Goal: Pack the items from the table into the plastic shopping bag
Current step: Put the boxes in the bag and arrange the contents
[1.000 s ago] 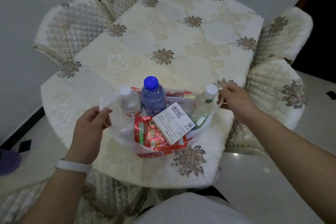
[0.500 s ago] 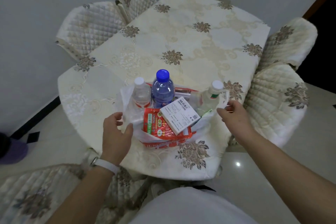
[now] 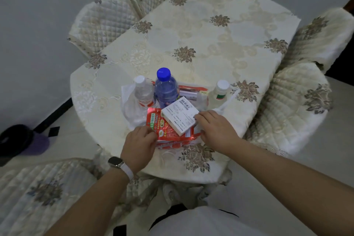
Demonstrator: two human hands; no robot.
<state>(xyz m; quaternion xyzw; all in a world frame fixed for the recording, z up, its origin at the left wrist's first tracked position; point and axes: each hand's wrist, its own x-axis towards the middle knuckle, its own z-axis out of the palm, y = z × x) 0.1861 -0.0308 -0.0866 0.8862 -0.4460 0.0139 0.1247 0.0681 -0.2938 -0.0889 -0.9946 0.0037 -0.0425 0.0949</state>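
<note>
Plastic shopping bag (image 3: 132,109) on table's (image 3: 210,44) near edge, holding three bottles (image 3: 165,90), red packet (image 3: 162,128), white box (image 3: 179,116). Left hand (image 3: 138,143) pinching packet's near corner; right hand (image 3: 216,131) curled at box's corner, grip unclear.

The far side of the plastic shopping bag (image 3: 128,105) is walled by an upright clear bottle (image 3: 143,93), blue-capped bottle (image 3: 165,92) and white-capped bottle (image 3: 220,94); its near side is covered by a white box (image 3: 179,117) and red packet (image 3: 162,132). Open room is found over the table (image 3: 210,30) beyond them.
</note>
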